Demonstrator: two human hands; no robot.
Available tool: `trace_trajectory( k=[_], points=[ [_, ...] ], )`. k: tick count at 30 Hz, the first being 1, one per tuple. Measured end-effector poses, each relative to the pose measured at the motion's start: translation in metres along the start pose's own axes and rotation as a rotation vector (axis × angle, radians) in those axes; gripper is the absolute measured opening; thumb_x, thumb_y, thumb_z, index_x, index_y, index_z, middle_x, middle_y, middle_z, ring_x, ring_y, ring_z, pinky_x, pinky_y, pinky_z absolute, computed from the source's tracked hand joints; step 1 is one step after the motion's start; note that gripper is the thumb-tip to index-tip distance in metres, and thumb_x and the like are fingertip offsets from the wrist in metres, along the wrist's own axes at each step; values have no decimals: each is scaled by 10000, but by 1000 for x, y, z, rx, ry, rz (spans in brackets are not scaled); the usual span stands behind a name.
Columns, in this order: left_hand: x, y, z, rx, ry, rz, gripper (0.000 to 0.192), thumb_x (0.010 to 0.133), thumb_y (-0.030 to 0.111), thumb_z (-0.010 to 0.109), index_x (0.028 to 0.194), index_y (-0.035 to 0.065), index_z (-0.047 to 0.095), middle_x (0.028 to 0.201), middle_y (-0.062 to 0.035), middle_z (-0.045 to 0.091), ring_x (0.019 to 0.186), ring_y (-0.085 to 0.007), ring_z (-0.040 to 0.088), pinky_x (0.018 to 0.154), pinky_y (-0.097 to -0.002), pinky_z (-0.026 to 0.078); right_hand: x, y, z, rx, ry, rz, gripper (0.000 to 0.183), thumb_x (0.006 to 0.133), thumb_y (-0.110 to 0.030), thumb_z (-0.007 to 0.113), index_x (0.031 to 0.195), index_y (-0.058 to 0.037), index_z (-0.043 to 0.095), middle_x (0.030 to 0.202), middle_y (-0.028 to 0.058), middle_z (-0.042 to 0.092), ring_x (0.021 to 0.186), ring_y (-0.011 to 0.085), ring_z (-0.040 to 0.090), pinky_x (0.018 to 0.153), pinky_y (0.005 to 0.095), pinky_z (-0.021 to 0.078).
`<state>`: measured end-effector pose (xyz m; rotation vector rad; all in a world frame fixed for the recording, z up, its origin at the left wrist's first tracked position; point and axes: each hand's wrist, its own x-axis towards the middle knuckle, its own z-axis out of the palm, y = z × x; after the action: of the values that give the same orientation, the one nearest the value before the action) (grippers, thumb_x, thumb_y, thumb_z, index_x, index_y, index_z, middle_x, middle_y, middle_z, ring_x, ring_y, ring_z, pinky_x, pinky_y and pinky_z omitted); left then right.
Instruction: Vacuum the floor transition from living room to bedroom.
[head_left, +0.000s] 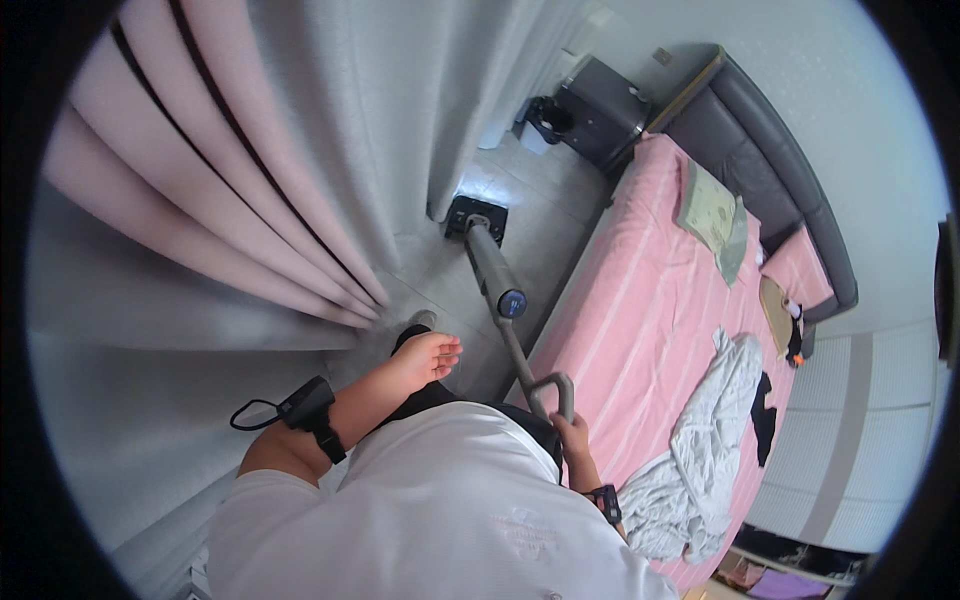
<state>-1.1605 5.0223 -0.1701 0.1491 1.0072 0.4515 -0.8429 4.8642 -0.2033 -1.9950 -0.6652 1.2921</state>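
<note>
My right hand is closed around the looped grey handle of an upright cordless floor cleaner. A round lit display sits on top of its body, and the grey stick slants away from me. Its dark floor head rests on the floor at the foot of a grey curtain, throwing a bright light on the tiles ahead. Nothing is in my left hand, which hangs in front of my waist with its fingers loosely bent and a little apart.
A bed with a pink striped sheet runs along the right, bearing a crumpled white quilt and a green pillow. Pink curtain folds hang at left. Beyond the floor head are a bagged waste bin and a dark nightstand.
</note>
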Motion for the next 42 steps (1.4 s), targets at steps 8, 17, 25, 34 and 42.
trace_trajectory(
  k=[8, 17, 25, 34, 42],
  points=[
    [17, -65, 9, -61, 10, -57, 171, 816, 229, 526, 933, 110, 567, 921, -13, 592, 820, -153, 538, 711, -288, 419, -139, 64, -98, -138, 72, 104, 194, 666, -130, 641, 796, 1, 582, 604, 46, 555, 462, 110, 516, 437, 243, 418],
    [17, -96, -6, -125, 43, -37, 164, 804, 237, 543, 923, 129, 573, 910, -1, 599, 810, -140, 541, 705, -285, 426, -157, 20, -140, -559, 188, -48, 197, 642, -121, 647, 772, 21, 606, 584, 69, 573, 503, 143, 551, 468, 280, 431],
    [16, -61, -9, -217, 50, 79, 159, 771, 243, 587, 883, 131, 574, 889, 7, 595, 775, -123, 535, 682, -274, 416, -70, -31, -101, -716, 41, -249, 297, 646, -122, 633, 903, 23, 604, 668, 149, 596, 603, 209, 587, 573, 322, 452],
    [22, -4, -45, -412, 156, 263, 130, 777, 216, 578, 861, 117, 572, 827, -4, 600, 722, -127, 555, 633, -270, 426, 27, -137, -48, -797, -160, -423, 287, 650, -111, 603, 903, 23, 585, 665, 172, 592, 607, 258, 594, 578, 340, 461],
    [46, 16, -46, -612, 171, 374, 149, 778, 211, 572, 872, 95, 571, 822, -23, 601, 731, -155, 561, 618, -276, 426, 87, -252, -72, -1302, -363, -542, 326, 654, -138, 592, 963, -40, 566, 734, 202, 596, 726, 360, 587, 641, 393, 467]
  ],
)
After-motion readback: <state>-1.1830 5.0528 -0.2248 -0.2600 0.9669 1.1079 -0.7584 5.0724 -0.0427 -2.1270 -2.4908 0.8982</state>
